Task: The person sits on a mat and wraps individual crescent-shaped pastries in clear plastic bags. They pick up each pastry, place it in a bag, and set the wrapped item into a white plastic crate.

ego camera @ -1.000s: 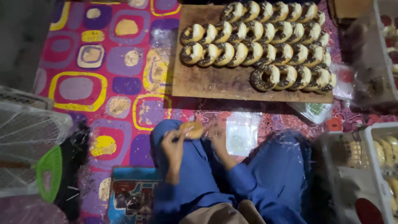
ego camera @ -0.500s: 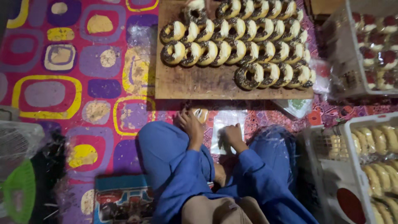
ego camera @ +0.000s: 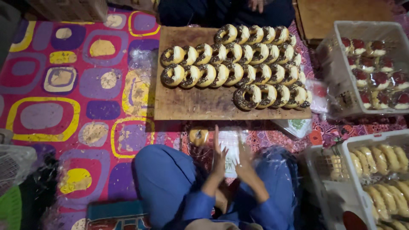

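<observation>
My left hand (ego camera: 219, 154) and my right hand (ego camera: 245, 162) are raised close together over my lap, fingers stretched out and palms turned towards each other. I see nothing gripped in either. Under them a stack of clear plastic bags (ego camera: 230, 144) lies on the mat. A single wrapped bun (ego camera: 199, 136) rests on the mat just left of my left hand. Beyond it a wooden board (ego camera: 191, 104) carries several rows of ring doughnuts with chocolate sprinkles (ego camera: 238, 64).
A white crate of red-topped pastries (ego camera: 341, 40) stands at the right. A second white crate with long buns (ego camera: 336, 194) sits nearer me. Another person (ego camera: 221, 10) sits behind the board. A colourful patterned mat (ego camera: 64, 106) covers the floor, and a mesh basket (ego camera: 15, 166) lies at far left.
The bun that was in my left hand now lies on the mat. Both hands have drawn together over the plastic bags. The view has tilted towards the board.
</observation>
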